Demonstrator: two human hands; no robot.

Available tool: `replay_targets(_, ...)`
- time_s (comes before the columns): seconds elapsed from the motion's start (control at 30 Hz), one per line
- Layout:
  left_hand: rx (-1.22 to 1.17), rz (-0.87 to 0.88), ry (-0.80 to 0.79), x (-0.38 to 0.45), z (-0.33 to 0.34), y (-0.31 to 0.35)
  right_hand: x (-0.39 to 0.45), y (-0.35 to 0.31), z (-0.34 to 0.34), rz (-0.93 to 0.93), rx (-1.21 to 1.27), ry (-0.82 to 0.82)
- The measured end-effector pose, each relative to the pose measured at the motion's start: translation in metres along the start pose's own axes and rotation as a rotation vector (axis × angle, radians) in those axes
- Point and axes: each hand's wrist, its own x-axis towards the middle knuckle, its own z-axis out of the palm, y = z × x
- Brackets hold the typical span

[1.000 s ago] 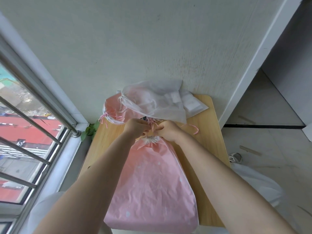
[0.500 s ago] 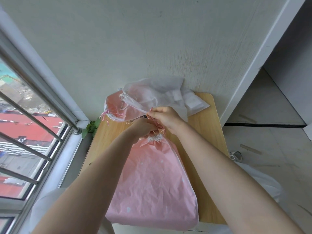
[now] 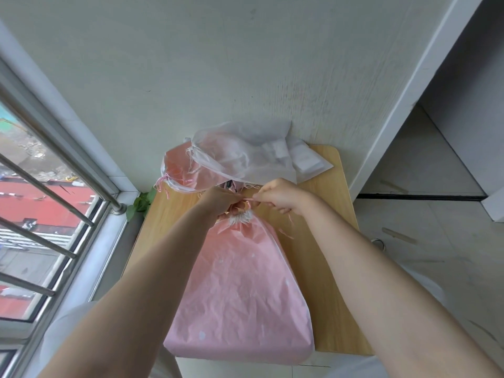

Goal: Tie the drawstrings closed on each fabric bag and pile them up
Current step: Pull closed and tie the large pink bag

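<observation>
- Since the half-second-earlier view, the right hand (image 3: 283,197) had dropped from above the bag's neck and drawn out to the right, while the left hand (image 3: 222,199) had stayed close over the gathered top; the two had spread apart, with a length of pink string (image 3: 247,199) pulled taut between them.
- Both hands pinched that string: the left with fingers curled over the neck (its fingertips were hidden, so exactly how it held could not be made out), the right with thumb and fingers closed on the cord's other end.
- The pink bag (image 3: 242,290) lay flat on the wooden table (image 3: 321,282), its bottom edge just over the near edge and its cinched neck (image 3: 241,217) pointing towards the wall.
- Loose string tails (image 3: 286,230) trailed on the table just right of the neck.
- Beyond the hands, against the wall, sat the pile: a white bag (image 3: 245,156) lying over another pink bag (image 3: 177,167), whose own strings hung off its left side.
- The step in hand looked like tightening a knot on this bag's string; whether it was the first or the final throw could not be told.
- Next, by my reading, the knot would need snugging down against the neck (a steady, even pull, since the thin cord could slip), and then the bag lifted and laid on the pile at the back.
</observation>
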Motion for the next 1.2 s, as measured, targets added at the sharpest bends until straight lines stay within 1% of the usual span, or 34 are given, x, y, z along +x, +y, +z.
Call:
replay_targets(0.07, -0.060, -0.028, -0.021, 0.001, 0.005, 0.002, -0.004, 0.000, -0.003, -0.018, -0.006, -0.053)
replay_targets(0.17, -0.097, -0.037, -0.057, 0.000, 0.010, 0.004, -0.005, -0.001, 0.000, -0.029, -0.091, -0.088)
replay_targets(0.27, -0.030, -0.002, -0.101, -0.004, 0.010, 0.010, -0.002, -0.001, 0.002, -0.043, -0.174, -0.132)
replay_targets(0.33, 0.069, 0.051, -0.130, -0.008, 0.007, 0.015, -0.003, -0.002, 0.001, -0.039, -0.251, -0.164)
replay_targets(0.37, 0.132, 0.089, -0.136, -0.009, 0.006, 0.016, -0.003, -0.001, 0.000, -0.042, -0.256, -0.141)
replay_targets(0.43, 0.232, 0.169, -0.123, -0.011, 0.003, 0.018, -0.002, 0.003, -0.003, -0.060, -0.159, -0.025)
replay_targets(0.5, 0.274, 0.232, -0.097, -0.011, 0.000, 0.018, 0.003, 0.011, -0.003, -0.083, -0.049, 0.072)
replay_targets(0.63, 0.356, 0.322, -0.045, -0.013, 0.001, 0.020, 0.011, 0.018, 0.015, -0.098, 0.197, 0.024)
replay_targets(0.77, 0.463, 0.417, 0.075, -0.011, 0.001, 0.013, 0.015, 0.017, 0.026, -0.069, 0.303, 0.022)
replay_targets(0.83, 0.440, 0.443, 0.118, -0.013, 0.001, 0.010, 0.016, 0.018, 0.025, -0.031, 0.366, -0.008)
replay_targets(1.0, 0.362, 0.514, 0.188, -0.017, 0.006, 0.005, 0.019, 0.019, 0.020, 0.039, 0.420, -0.138)
replay_targets(1.13, 0.173, 0.451, 0.209, -0.016, 0.009, 0.006, 0.019, 0.022, 0.018, -0.031, 0.635, -0.205)
replay_targets(1.2, 0.079, 0.423, 0.202, -0.015, 0.009, 0.007, 0.022, 0.023, 0.020, -0.040, 0.696, -0.221)
